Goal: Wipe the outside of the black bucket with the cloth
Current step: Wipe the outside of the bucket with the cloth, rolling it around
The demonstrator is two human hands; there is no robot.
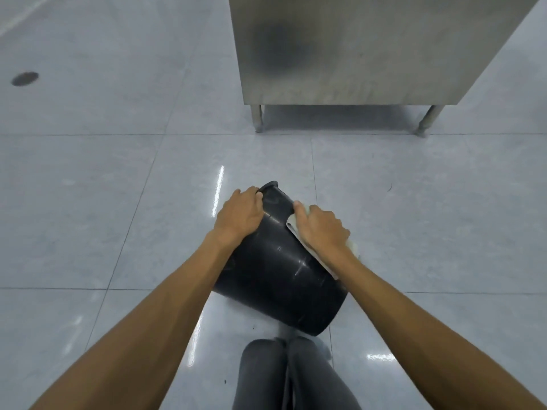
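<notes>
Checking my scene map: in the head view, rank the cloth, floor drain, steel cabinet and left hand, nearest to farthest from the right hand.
1. cloth, under the right hand.
2. left hand, across the black bucket.
3. steel cabinet, ahead.
4. floor drain, far left.

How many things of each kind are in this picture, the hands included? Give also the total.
Hands: 2, left hand and right hand
Black bucket: 1
Cloth: 1
Steel cabinet: 1
Floor drain: 1
Total: 6
</notes>
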